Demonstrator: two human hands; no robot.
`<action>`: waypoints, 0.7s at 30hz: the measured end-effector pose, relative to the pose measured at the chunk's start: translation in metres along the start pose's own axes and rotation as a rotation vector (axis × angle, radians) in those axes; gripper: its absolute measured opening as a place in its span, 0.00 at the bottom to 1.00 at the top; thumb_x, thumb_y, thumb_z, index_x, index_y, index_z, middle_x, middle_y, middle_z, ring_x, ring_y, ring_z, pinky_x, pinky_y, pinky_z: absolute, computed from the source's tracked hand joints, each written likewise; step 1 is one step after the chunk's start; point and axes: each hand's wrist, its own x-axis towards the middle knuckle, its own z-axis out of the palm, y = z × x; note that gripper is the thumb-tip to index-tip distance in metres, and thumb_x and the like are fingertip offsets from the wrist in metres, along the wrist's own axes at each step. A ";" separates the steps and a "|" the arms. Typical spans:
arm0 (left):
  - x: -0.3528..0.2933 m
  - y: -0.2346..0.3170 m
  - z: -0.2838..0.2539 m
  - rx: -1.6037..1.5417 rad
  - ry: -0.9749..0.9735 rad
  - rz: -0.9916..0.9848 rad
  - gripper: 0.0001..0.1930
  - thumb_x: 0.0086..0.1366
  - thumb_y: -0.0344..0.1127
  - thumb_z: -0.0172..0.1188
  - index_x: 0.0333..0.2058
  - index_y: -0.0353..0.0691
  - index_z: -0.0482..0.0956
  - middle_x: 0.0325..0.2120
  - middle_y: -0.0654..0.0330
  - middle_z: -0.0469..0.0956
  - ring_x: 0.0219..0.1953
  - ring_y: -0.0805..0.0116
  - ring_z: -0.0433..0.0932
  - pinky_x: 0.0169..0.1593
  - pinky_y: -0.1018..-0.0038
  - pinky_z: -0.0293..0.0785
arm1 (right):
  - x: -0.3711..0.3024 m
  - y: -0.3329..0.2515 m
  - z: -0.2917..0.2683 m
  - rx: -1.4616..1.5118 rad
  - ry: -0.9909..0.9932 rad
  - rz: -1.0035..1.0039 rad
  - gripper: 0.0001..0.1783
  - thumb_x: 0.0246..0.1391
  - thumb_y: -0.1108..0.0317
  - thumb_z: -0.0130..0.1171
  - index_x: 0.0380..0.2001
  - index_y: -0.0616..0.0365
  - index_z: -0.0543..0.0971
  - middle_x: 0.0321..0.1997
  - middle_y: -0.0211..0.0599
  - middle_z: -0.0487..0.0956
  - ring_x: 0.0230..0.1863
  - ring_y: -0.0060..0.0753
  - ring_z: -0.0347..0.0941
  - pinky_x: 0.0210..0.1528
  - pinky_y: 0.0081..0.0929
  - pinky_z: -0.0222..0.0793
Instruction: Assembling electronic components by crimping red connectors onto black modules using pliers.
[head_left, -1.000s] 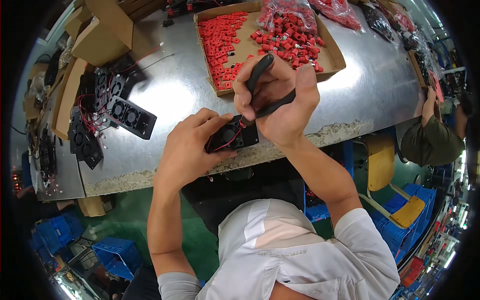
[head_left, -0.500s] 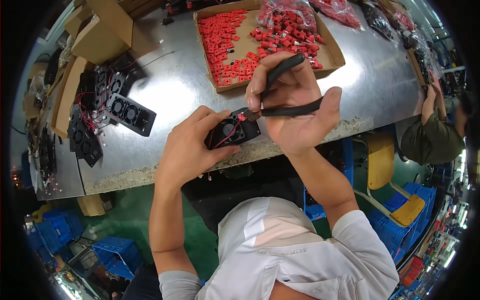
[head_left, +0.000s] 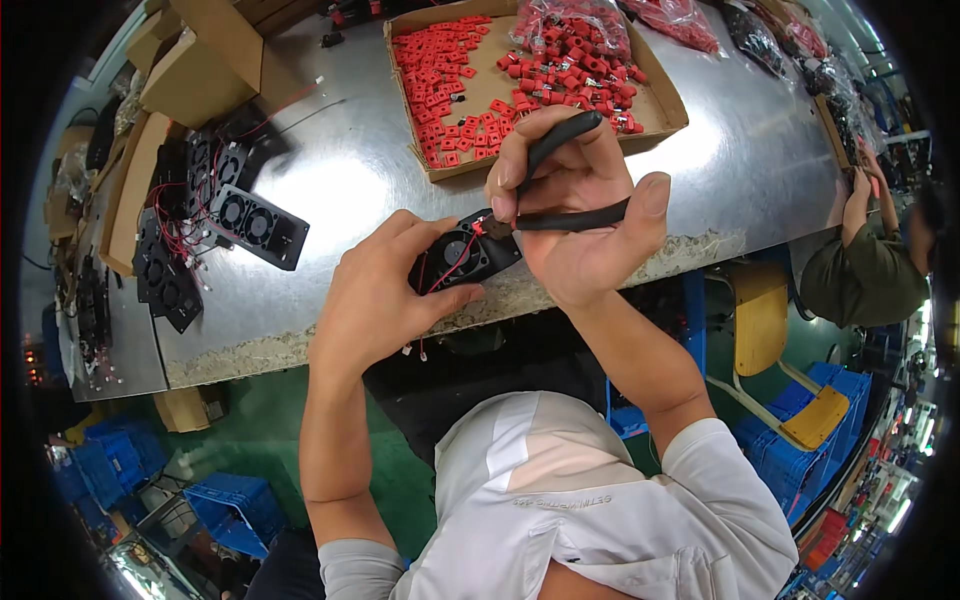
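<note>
My left hand (head_left: 375, 290) is closed on a black fan panel (head_left: 490, 255) near the table's front edge, thumb along its near side. A round fan (head_left: 455, 258) with a red wire sits in that panel. At its far edge is a small red part (head_left: 478, 227). My right hand (head_left: 590, 220) grips a pair of pliers (head_left: 570, 217) with black handles spread apart. The pliers' jaws lie over the panel beside the red part; whether they touch it I cannot tell.
A shallow cardboard tray (head_left: 660, 105) of red parts stands beyond my hands. More fan panels (head_left: 258, 228) with red wires lie at the left by cardboard boxes (head_left: 205, 80). Plastic bags line the far right. Another person's arm (head_left: 857, 210) shows at the right edge.
The pliers and my right hand have shifted slightly left and toward the panel. My left hand keeps the fan panel in nearly the same place.
</note>
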 end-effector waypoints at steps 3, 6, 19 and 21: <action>0.001 -0.001 0.001 0.004 0.009 0.024 0.31 0.45 0.47 0.75 0.47 0.38 0.80 0.32 0.54 0.76 0.34 0.54 0.78 0.39 0.66 0.73 | -0.003 0.002 0.003 -0.007 0.045 -0.015 0.53 0.51 0.20 0.34 0.49 0.66 0.69 0.32 0.44 0.72 0.28 0.35 0.69 0.32 0.29 0.65; 0.001 -0.002 0.002 -0.023 0.004 0.000 0.31 0.45 0.46 0.75 0.47 0.39 0.80 0.32 0.54 0.76 0.33 0.54 0.77 0.39 0.65 0.73 | -0.007 0.005 0.004 0.009 0.071 -0.039 0.53 0.51 0.20 0.34 0.48 0.65 0.70 0.32 0.44 0.72 0.27 0.34 0.69 0.31 0.28 0.64; -0.007 0.007 0.011 0.226 0.079 0.099 0.30 0.46 0.39 0.74 0.51 0.42 0.78 0.38 0.58 0.76 0.39 0.55 0.77 0.40 0.63 0.74 | 0.016 0.002 0.024 -0.158 0.241 0.051 0.44 0.60 0.28 0.28 0.37 0.64 0.72 0.23 0.39 0.70 0.19 0.28 0.62 0.23 0.23 0.58; -0.007 0.007 0.011 0.293 0.107 0.146 0.30 0.46 0.37 0.73 0.51 0.42 0.77 0.38 0.58 0.76 0.39 0.55 0.77 0.41 0.62 0.74 | 0.022 -0.001 0.026 -0.208 0.287 0.127 0.43 0.61 0.30 0.30 0.37 0.65 0.73 0.23 0.38 0.71 0.18 0.27 0.62 0.23 0.22 0.58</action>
